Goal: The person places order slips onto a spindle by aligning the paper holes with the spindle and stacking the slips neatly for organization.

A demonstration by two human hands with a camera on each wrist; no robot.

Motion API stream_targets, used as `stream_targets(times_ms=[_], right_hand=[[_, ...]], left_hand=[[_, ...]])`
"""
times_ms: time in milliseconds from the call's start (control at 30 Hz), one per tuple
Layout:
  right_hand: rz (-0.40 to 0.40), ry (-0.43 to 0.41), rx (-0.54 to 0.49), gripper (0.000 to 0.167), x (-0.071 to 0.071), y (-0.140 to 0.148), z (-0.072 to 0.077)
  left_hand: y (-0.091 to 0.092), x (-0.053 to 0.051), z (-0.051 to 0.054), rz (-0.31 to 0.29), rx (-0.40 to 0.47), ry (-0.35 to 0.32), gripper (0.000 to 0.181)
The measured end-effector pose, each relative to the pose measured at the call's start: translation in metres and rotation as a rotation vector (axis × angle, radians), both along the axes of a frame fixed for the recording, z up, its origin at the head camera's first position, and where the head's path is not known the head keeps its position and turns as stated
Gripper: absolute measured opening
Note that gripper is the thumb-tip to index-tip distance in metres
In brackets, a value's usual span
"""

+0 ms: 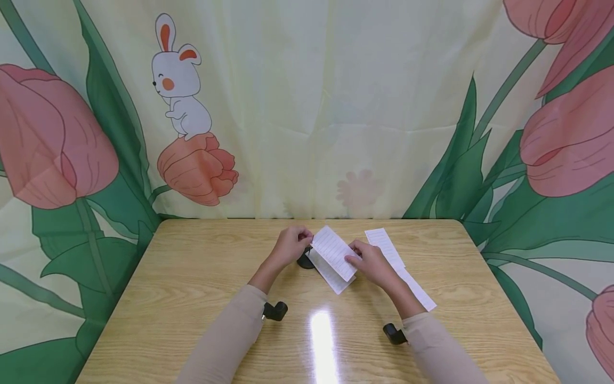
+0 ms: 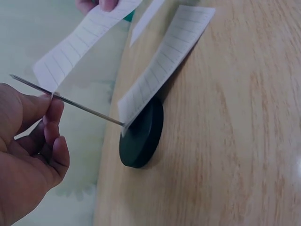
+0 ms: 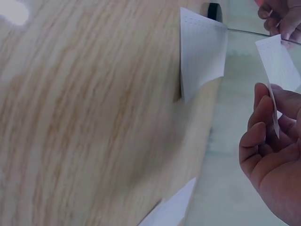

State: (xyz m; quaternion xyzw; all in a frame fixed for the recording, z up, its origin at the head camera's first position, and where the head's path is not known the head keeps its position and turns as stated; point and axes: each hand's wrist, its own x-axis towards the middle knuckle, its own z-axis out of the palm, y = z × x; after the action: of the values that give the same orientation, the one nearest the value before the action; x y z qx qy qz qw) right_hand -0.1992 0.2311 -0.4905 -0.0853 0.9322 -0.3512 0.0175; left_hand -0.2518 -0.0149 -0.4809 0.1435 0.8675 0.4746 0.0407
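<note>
A lined paper slip (image 1: 333, 246) is stretched between both hands. My left hand (image 1: 290, 246) pinches its left corner beside a thin metal rod (image 2: 89, 111), whose pointed tip shows past the fingers in the left wrist view. The rod rises from a round black base (image 2: 143, 136). Low on the rod, by the base, another lined slip (image 2: 164, 59) sits beneath the held one. My right hand (image 3: 277, 160) grips the far end of the upper slip (image 3: 277, 63) between thumb and fingers. Whether the rod passes through the upper slip, I cannot tell.
Two more paper slips lie on the wooden table right of the hands, one farther back (image 1: 384, 245) and one nearer (image 1: 417, 289), partly behind the right forearm. A curtain printed with flowers and a rabbit (image 1: 182, 90) hangs behind the table's back edge.
</note>
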Motion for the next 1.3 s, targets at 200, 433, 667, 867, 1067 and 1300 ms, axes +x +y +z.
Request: stream_targets(times_ms=[200,433,667,867,1067,1300], right_hand=[[0.012,-0.008,0.018,0.015,0.001,-0.002,-0.010],[-0.003,-0.049,0.062,0.016,-0.001,-0.008,-0.024],[-0.027,-0.039,0.084,0.016,-0.001,-0.010,-0.036],[-0.031,-0.054,0.102,0.019,0.001,-0.011,-0.041],[-0.048,-0.076,0.109,0.023,0.001,-0.012,-0.040],[-0.013,-0.073,0.195,0.027,0.004,-0.015,-0.040]], left_hand=[[-0.001,-0.002,-0.010,0.014,-0.025,-0.028,0.010],[-0.002,-0.004,-0.023,0.040,-0.035,-0.078,0.010],[-0.001,-0.005,-0.036,0.041,-0.050,-0.109,0.010],[0.000,-0.007,-0.043,0.033,-0.070,-0.096,0.010],[-0.001,-0.008,-0.050,0.026,-0.064,-0.060,0.008],[-0.001,-0.008,-0.056,0.026,-0.080,-0.015,0.007]])
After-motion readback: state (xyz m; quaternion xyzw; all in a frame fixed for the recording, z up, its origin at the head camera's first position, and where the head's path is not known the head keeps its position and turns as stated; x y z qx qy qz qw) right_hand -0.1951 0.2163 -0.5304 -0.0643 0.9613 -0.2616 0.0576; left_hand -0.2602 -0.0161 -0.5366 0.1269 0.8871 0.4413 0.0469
